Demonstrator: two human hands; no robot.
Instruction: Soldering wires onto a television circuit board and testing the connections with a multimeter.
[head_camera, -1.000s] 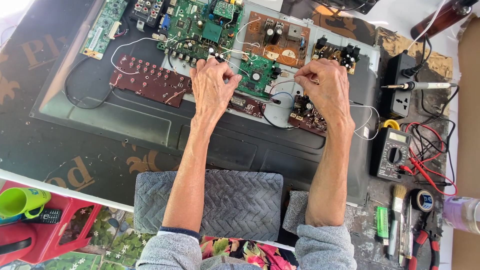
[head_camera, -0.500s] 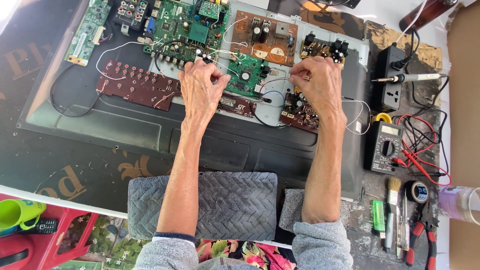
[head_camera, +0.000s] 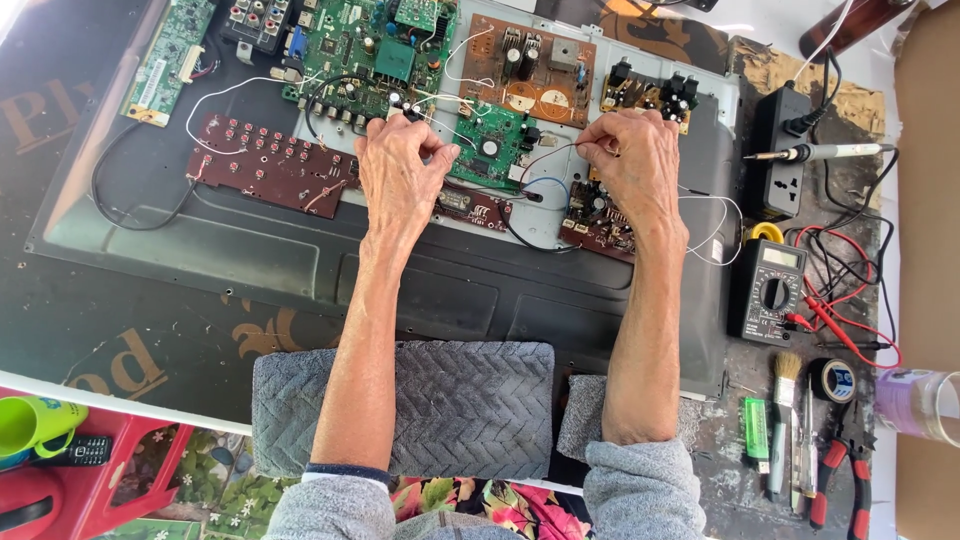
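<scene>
A thin white wire (head_camera: 500, 105) runs across the middle of the circuit boards, and both hands pinch at it. The left hand (head_camera: 400, 170) is curled over the near edge of the large green circuit board (head_camera: 375, 50), its fingertips closed on the wire's end by a row of small capacitors. The right hand (head_camera: 635, 160) is also curled, thumb and forefinger closed on a fine wire just near of the brown power board (head_camera: 530, 65); whether it is the same strand, I cannot tell.

Between the hands lies a small green board (head_camera: 495, 150), and near of the right hand a dark red board (head_camera: 600, 215). A longer dark red button board (head_camera: 265, 165) lies left of the left hand. All sit on the grey metal back of a flat screen panel (head_camera: 250, 250), whose near half is bare.

The forearms rest over a grey quilted pad (head_camera: 470, 400) at the near edge of the table (head_camera: 120, 330).

To the right, well apart from the hands, stand a black power strip (head_camera: 780, 170), a soldering iron (head_camera: 820, 152), a black multimeter (head_camera: 770, 290) with red leads (head_camera: 840, 320), a brush (head_camera: 782, 410), a roll of black tape (head_camera: 832, 380) and red-handled pliers (head_camera: 845, 465). This right side is crowded up to the table's edge.
</scene>
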